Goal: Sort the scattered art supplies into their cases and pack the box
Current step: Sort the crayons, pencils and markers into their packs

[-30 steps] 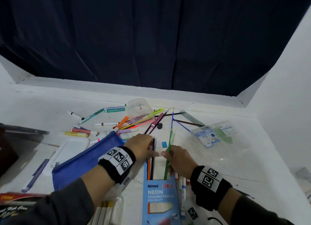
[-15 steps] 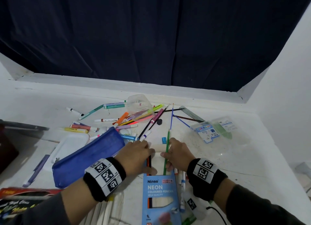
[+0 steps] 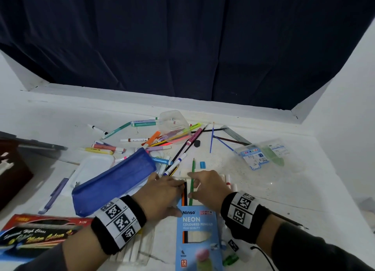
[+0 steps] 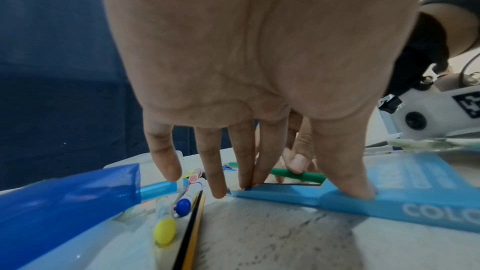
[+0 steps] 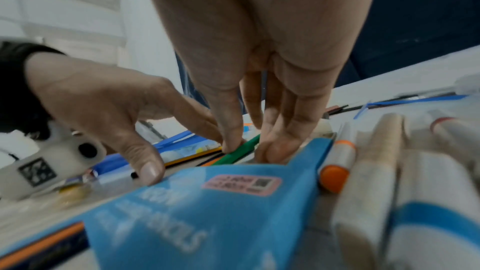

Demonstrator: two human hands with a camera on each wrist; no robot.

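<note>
The fingers (image 4: 244, 163) of the left hand (image 3: 160, 195) lie straight and relaxed, tips pressing on the open mouth of the blue pencil box (image 3: 197, 238), thumb flat on the box's side; they grasp nothing. The right hand (image 3: 209, 189) pinches the green pencil (image 3: 192, 181) between thumb and fingertips, its lower end at the box mouth beside an orange pencil (image 3: 183, 197) and a dark one already inside.

From the head camera, left to right: a red watercolour box (image 3: 38, 234) at the near left edge, a blue pouch (image 3: 113, 181) lying aslant over a white tray (image 3: 91, 167), the scatter of markers and pencils behind it, the pencil box between the hands, and a clear marker case (image 3: 257, 155) well apart on the right.

The left wrist view adds what the head view hides: a yellow-capped marker (image 4: 164, 227), a blue-capped marker (image 4: 184, 204) and a black-and-yellow pencil (image 4: 192, 233) lie just beside the pouch's end, close under the fingertips, and the box flap is folded open on the desk (image 3: 284, 199).

The right wrist view shows an orange-capped marker (image 5: 336, 169) and several pale markers (image 5: 374, 171) touching the box's right side; it is blurred, so whether the pencil tip is already inside the opening is hard to tell.

Bare desk lies to the right of the right hand, up to the white wall; the far edge meets a dark curtain (image 3: 182, 47).
</note>
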